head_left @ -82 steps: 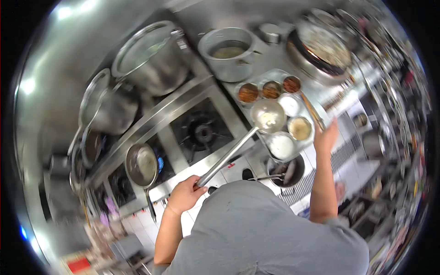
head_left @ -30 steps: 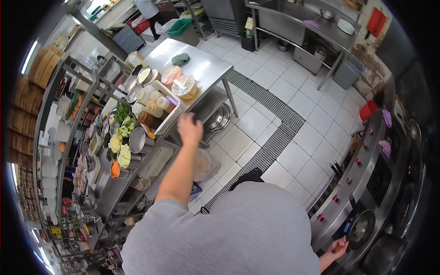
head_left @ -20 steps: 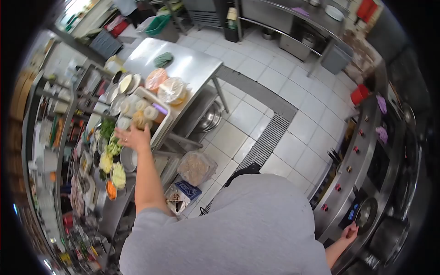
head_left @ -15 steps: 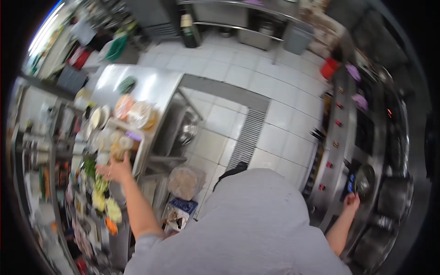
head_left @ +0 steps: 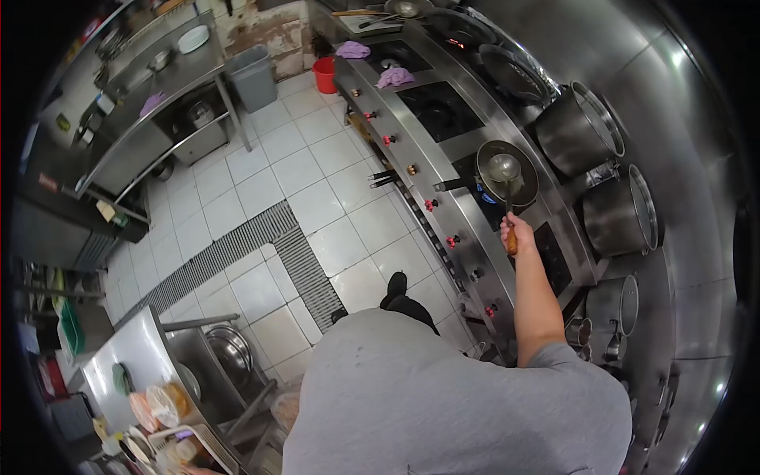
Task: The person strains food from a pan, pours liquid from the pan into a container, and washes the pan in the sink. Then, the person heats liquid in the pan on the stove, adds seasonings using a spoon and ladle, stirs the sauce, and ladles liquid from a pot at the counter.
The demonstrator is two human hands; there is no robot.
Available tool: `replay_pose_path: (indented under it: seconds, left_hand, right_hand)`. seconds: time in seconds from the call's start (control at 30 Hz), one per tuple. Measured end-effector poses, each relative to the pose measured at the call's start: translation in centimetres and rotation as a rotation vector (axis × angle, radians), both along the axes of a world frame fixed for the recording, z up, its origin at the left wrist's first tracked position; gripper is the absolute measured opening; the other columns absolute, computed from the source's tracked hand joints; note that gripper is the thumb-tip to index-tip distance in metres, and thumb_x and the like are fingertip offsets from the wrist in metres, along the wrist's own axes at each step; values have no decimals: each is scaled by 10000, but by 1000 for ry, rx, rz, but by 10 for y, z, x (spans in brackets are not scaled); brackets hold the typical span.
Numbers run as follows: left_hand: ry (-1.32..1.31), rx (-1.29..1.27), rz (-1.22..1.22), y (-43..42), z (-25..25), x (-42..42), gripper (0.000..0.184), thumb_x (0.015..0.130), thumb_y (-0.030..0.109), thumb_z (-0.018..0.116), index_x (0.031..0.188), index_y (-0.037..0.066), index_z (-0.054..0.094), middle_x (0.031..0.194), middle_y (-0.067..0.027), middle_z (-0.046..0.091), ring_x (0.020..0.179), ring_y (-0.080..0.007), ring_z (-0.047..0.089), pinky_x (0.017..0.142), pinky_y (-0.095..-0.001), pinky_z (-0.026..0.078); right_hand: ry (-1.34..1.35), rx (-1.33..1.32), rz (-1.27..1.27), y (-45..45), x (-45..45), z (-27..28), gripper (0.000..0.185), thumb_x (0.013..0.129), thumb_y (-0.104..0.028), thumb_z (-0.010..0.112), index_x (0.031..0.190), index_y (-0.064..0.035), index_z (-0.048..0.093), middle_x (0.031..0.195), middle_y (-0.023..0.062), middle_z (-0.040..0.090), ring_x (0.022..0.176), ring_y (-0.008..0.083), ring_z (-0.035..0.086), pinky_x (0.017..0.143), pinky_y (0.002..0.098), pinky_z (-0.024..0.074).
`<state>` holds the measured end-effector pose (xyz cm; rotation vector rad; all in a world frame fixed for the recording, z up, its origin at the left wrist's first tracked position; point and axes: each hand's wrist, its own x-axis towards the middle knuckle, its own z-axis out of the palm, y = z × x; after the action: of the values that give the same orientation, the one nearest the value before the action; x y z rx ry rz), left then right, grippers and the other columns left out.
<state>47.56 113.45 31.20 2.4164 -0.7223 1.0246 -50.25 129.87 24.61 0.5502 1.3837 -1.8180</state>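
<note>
My right hand (head_left: 516,235) is wrapped round the wooden handle of a metal ladle (head_left: 503,168). The ladle's bowl rests in or just over a dark frying pan (head_left: 527,188) on the stove. A blue flame (head_left: 484,193) burns beneath the pan, and its black handle points left, away from my hand. At the bottom edge, only a sliver of my left hand (head_left: 198,470) shows, beside a pale basket (head_left: 212,445) of containers on the steel counter. Its fingers are cut off by the frame.
Large pots (head_left: 578,131) line the wall behind the burners. Purple cloths (head_left: 394,77) lie on the stove's far part. Red knobs (head_left: 431,205) run along its front. A red bucket (head_left: 324,75) and a grey bin (head_left: 252,77) stand on the tiled floor, which has a drain grate (head_left: 305,265).
My view has swung right, from the counter to the stove. The counter and my left hand have slid to the lower left edge. The pan and my right hand now show more fully.
</note>
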Motion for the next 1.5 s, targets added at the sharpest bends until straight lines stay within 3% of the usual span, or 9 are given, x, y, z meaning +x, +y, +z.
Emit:
replay_pose_path:
  seconds: [0.07, 0.17, 0.23, 0.3, 0.37, 0.43, 0.77, 1.0, 1.5]
  left_hand:
    - [-150, -157, -136, -27, 1, 16, 922, 784, 675, 705, 1229, -108, 507, 1405, -457, 302, 1299, -611, 350, 1025, -744, 297]
    - [-410, -252, -229, -64, 49, -52, 863, 785, 593, 768, 1259, -58, 457, 1253, -375, 490, 1145, -543, 502, 897, -685, 427]
    - [-29, -291, -319, -87, 70, -90, 772, 792, 464, 823, 1261, -29, 457, 1111, -296, 575, 996, -474, 585, 840, -581, 496]
    - [9, -515, -674, -117, 92, -189, 332, 911, 180, 710, 1004, -81, 527, 1087, -332, 616, 1002, -460, 650, 798, -489, 583]
    - [451, -514, -854, -154, 56, -182, 829, 851, 585, 727, 1331, -47, 488, 1300, -313, 549, 1207, -417, 567, 992, -532, 487]
    - [307, -369, -841, -175, 52, -245, 683, 898, 397, 759, 1203, -140, 469, 1138, -272, 633, 1009, -343, 666, 883, -390, 557]
    - [868, -159, -1420, -183, 12, -533, 588, 972, 353, 674, 1331, -33, 411, 1253, -196, 532, 1119, -269, 571, 969, -376, 500]
    - [937, 22, -1597, -186, -4, -611, 585, 965, 330, 682, 1335, -19, 392, 1220, -180, 533, 1108, -259, 577, 951, -379, 512]
    - [1309, 432, -1929, -253, -52, -779, 620, 938, 262, 719, 1367, 8, 351, 1252, -140, 505, 1104, -206, 553, 973, -330, 469]
  right_hand:
    - [270, 327, 78, -2, 10, -14, 241, 980, -284, 633, 938, -53, 575, 729, 33, 570, 522, 115, 529, 442, 252, 452]
    - [130, 165, 37, -1, 26, 0, 229, 970, -287, 650, 922, -75, 580, 709, 29, 564, 526, 113, 530, 440, 270, 444]
    - [73, 120, 16, 10, 23, 4, 178, 978, -263, 632, 933, -96, 590, 713, 14, 575, 505, 108, 505, 441, 267, 427]
    - [283, 240, 148, 13, 25, 4, 186, 977, -267, 636, 928, -94, 586, 697, 10, 573, 508, 102, 519, 432, 262, 426]
    - [352, 305, 156, 20, 24, -3, 173, 980, -252, 629, 930, -93, 582, 680, 7, 558, 493, 99, 524, 417, 265, 421]
    - [406, 433, 211, 21, 24, 9, 148, 984, -227, 613, 925, -97, 573, 669, 6, 542, 462, 99, 515, 396, 268, 411]
    - [255, 200, 163, 63, 17, 28, 236, 972, -233, 640, 1092, -53, 544, 690, 22, 546, 436, 106, 489, 375, 265, 376]
    - [106, 150, 165, 65, -12, 38, 209, 967, -239, 640, 1070, -64, 591, 682, 19, 535, 434, 116, 493, 370, 277, 378]
    - [481, 674, 263, 34, 10, 47, 261, 966, -225, 629, 1140, -30, 620, 611, 22, 502, 437, 120, 503, 416, 306, 414]
